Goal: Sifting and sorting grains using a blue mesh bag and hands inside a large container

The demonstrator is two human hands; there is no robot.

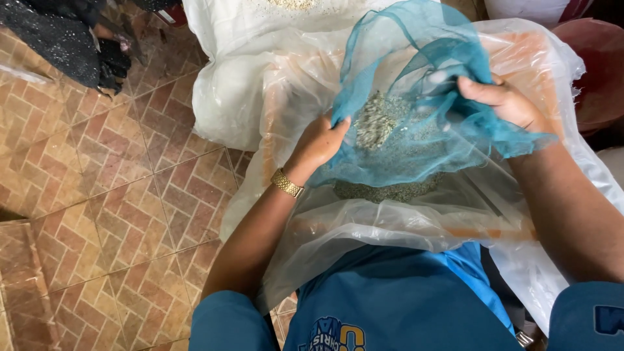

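Note:
My left hand (320,141) grips the left edge of a sheer teal mesh cloth (422,71); a gold watch sits on that wrist. My right hand (504,101) is closed on the cloth's right side. The cloth sags between both hands like a pouch and holds a heap of small greenish-grey grains (383,127). More grains lie under it inside a large clear plastic bag (364,224) that is spread open over an orange container in front of me.
A second white plastic sack (227,84) with pale grains lies behind the bag. Brown patterned floor tiles (110,195) fill the left. Dark fabric (58,32) lies at the top left, and a dark red rounded object (598,71) is at the right.

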